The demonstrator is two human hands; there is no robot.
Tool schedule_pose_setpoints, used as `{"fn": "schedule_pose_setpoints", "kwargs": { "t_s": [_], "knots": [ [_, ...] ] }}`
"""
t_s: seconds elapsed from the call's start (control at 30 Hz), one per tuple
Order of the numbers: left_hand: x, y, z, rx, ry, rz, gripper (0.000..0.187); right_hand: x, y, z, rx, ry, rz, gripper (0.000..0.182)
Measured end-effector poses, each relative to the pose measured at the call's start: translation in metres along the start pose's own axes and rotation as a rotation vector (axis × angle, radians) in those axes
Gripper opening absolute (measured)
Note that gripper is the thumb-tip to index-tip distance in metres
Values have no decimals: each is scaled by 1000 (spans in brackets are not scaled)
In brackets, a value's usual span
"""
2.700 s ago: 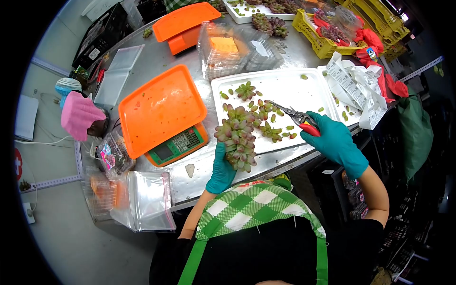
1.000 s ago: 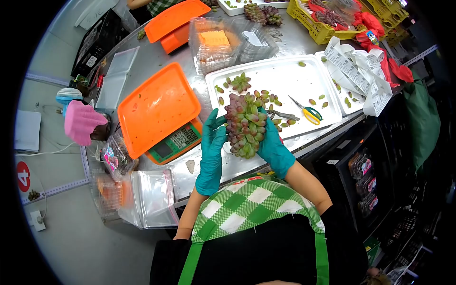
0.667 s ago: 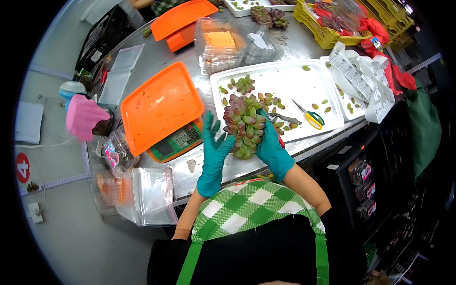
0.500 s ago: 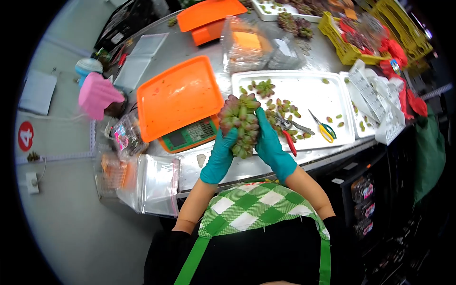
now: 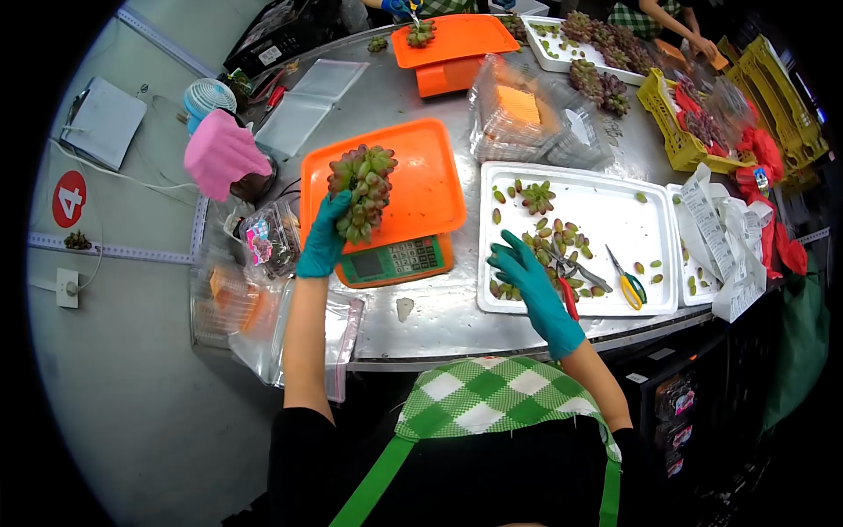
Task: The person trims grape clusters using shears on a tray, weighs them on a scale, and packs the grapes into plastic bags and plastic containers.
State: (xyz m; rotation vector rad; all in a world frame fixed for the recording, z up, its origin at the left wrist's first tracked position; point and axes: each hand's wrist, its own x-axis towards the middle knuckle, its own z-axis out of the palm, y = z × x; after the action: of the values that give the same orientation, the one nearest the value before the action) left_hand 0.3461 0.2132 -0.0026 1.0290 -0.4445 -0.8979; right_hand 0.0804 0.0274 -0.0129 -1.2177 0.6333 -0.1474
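Observation:
A succulent plant (image 5: pixel 364 189) with plump green and reddish leaves is gripped in my left hand (image 5: pixel 325 237), in a teal glove. It overlaps the left part of the orange pan (image 5: pixel 426 171) of a weighing scale, whose green keypad panel (image 5: pixel 391 261) faces me. My right hand (image 5: pixel 534 285), also gloved, is over the near left part of a white tray (image 5: pixel 606 180) with its fingers apart and nothing in them. Beside it in the tray lie loose leaves, red-handled pruners (image 5: pixel 568 294), a small succulent rosette (image 5: pixel 537 198) and scissors with yellow and dark handles (image 5: pixel 630 285).
Clear plastic boxes (image 5: pixel 518 114) stack behind the tray. Another orange scale (image 5: pixel 452 44) stands farther back, where a co-worker's gloved hand (image 5: pixel 399 7) holds scissors over a succulent. A yellow crate (image 5: pixel 672 127) is at the right. Plastic bags (image 5: pixel 338 329) lie at the near left.
The succulent was between both hands; my left hand has carried it leftward over the scale pan. My right hand has let go and moved right, over the tray. The view has shifted.

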Motion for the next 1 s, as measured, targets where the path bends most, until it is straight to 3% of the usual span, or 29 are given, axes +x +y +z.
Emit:
{"fn": "schedule_pose_setpoints", "kwargs": {
  "t_s": [0.2,0.37,0.47,0.53,0.63,0.67,0.7,0.8,0.9,0.93,0.97,1.0],
  "knots": [
    [34,16,-19,328,38,-25,55,-9,27,-36,18,158,69,59],
    [48,7,-32,629,56,-8,62,-15,33,-49,41,203,6,59],
    [39,16,-22,1064,163,87,62,-13,38,-67,28,292,-35,56],
    [33,12,-46,964,258,217,60,-16,37,-81,30,367,-86,52],
    [3,24,-18,993,439,416,43,-15,42,-120,-127,495,-128,49],
    [-8,20,-19,813,406,500,38,-13,46,-133,-118,544,-150,48],
    [-20,19,-10,777,503,436,32,-11,48,-143,-108,585,-174,46],
    [-51,-3,19,698,490,351,25,-5,34,-144,-172,669,-245,38],
    [-71,-63,59,492,452,204,21,34,44,-151,-271,511,-333,32],
    [-76,-116,31,433,349,191,18,52,50,-149,-347,513,-351,29],
    [-86,-92,85,477,275,-92,17,66,48,-143,-442,509,-359,30],
    [-91,-108,92,557,186,-121,18,81,45,-136,-535,502,-372,30]
  ]
}}
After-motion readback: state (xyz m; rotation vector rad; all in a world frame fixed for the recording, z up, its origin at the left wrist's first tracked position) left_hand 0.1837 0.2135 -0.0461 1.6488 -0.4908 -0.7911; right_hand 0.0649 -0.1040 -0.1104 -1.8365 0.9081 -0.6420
